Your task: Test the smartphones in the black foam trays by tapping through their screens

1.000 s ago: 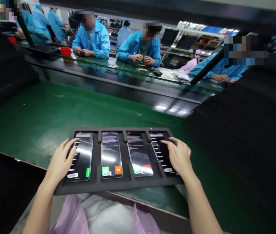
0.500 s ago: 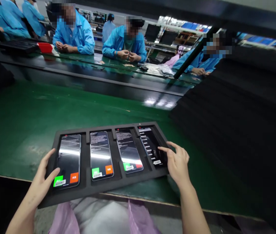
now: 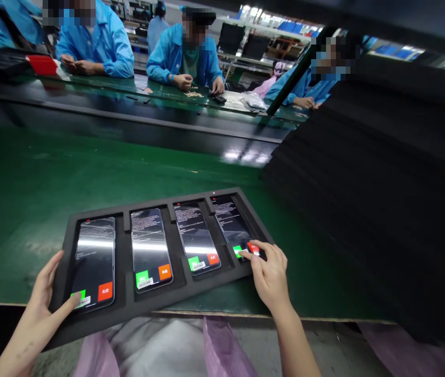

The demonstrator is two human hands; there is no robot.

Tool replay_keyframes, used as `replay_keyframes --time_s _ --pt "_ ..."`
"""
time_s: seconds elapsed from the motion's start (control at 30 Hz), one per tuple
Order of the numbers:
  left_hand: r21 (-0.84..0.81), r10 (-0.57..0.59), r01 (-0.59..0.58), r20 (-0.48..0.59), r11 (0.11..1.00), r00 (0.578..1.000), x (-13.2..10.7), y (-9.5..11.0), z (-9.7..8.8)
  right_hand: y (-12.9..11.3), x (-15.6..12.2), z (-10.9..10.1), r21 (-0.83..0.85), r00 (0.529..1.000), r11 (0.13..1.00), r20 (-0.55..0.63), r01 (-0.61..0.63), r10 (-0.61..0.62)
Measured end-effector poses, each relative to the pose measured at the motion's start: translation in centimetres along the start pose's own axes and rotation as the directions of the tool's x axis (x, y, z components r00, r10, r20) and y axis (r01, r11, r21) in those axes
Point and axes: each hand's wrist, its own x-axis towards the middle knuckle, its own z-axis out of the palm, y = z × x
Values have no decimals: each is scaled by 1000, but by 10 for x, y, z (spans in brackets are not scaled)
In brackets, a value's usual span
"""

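A black foam tray (image 3: 123, 283) lies tilted on the green bench, its near left corner past the front edge. Several smartphones rest in its slots, screens lit with text and green and red buttons. My left hand (image 3: 41, 298) grips the tray's left end, its thumb over the green button of the leftmost phone (image 3: 96, 262). My right hand (image 3: 269, 272) is over the rightmost phone (image 3: 232, 220), fingers apart, a fingertip at its green button. Between them lie a second phone (image 3: 149, 246) and a third phone (image 3: 196, 230), each with a white barcode label near the bottom.
The green bench (image 3: 41, 183) stretches ahead to a dark rail. At the right rises a large black stack (image 3: 364, 199). Across the rail, people in blue jackets work at another bench, with a red bin (image 3: 41, 65) at the left.
The rightmost phone's screen has switched from a list to text with green and red buttons. My right hand has shifted down to its buttons. My left thumb has come onto the leftmost phone's green button.
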Motion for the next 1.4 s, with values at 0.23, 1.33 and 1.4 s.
replay_keyframes --time_s 0.23,1.33,1.4 --pt "-41 23 -26 -72 999 997 2 -2 4 -53 3 9 127 978 978 103 167 -181" --pt "542 204 -204 62 815 977 -22 28 21 -119 80 64 179 817 873 306 455 -488" --pt "538 206 -206 62 817 977 -23 27 21 -122 81 67 140 807 869 325 474 -493"
